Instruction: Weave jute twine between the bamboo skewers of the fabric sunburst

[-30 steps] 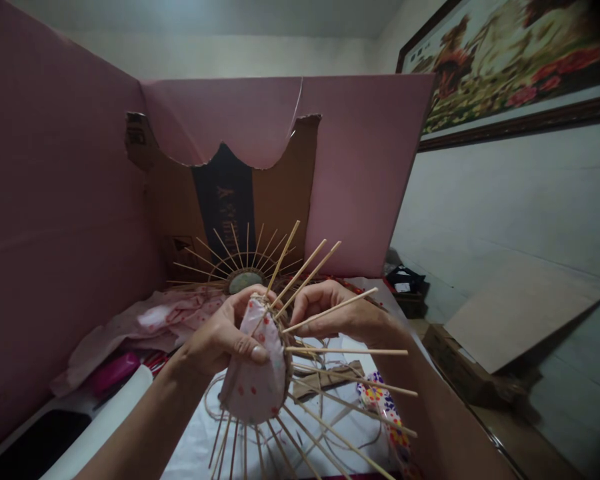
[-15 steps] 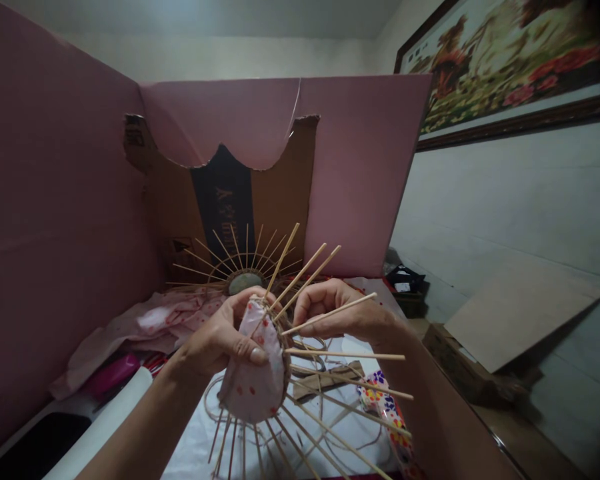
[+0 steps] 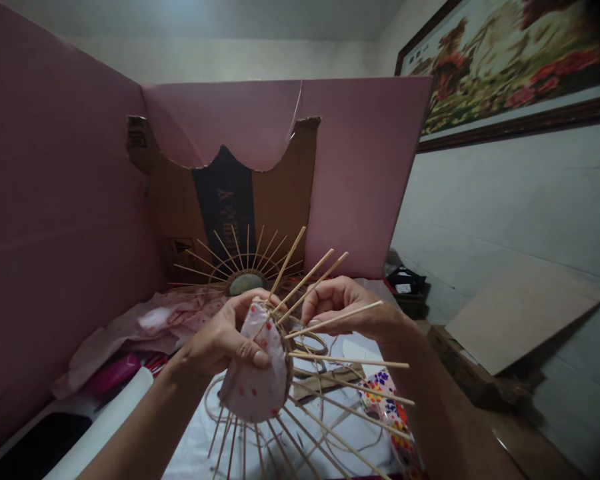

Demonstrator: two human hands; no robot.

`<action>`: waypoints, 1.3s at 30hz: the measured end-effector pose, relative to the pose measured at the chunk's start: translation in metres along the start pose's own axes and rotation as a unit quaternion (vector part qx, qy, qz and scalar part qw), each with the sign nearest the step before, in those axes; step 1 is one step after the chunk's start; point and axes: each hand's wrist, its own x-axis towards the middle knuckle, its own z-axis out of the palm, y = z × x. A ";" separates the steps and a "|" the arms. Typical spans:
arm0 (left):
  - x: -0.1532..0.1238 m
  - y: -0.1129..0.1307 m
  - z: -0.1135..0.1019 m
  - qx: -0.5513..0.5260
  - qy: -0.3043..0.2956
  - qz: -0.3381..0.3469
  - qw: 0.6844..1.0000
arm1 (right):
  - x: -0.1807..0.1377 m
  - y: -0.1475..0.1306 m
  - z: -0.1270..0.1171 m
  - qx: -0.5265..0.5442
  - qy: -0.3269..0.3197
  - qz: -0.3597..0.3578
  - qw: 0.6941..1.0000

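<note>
My left hand [image 3: 233, 333] is closed on an oval piece covered in white cloth with red spots [image 3: 255, 393], thumb across its face. Thin wooden sticks [image 3: 350, 360] fan out from its rim, with twine [image 3: 280, 320] wound between them along the edge. Behind one stick, to the right of the rim, my right hand [image 3: 345, 307] pinches thumb and fingers together, seemingly on the thin twine; the tips are partly hidden. Loose twine loops hang below that hand. Scissors [image 3: 310, 343] lie on the table under the piece, partly covered by the sticks.
A second stick fan with a greenish oval centre [image 3: 246, 283] stands against cut cardboard [image 3: 285, 193]. Spotted cloth [image 3: 165, 320], a pink pouch [image 3: 114, 375] and a black flat object [image 3: 40, 443] lie left. Flowered material [image 3: 393, 413] lies right. Pink panels [image 3: 360, 173] enclose the back and left.
My right hand has shifted slightly right and up, still pinching. The stick piece has turned or shifted a little to the right in my left hand, which keeps its hold.
</note>
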 end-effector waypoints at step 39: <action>-0.003 -0.011 -0.002 -0.053 -0.093 0.020 0.994 | -0.005 -0.008 0.019 -0.001 -0.051 -0.034 0.998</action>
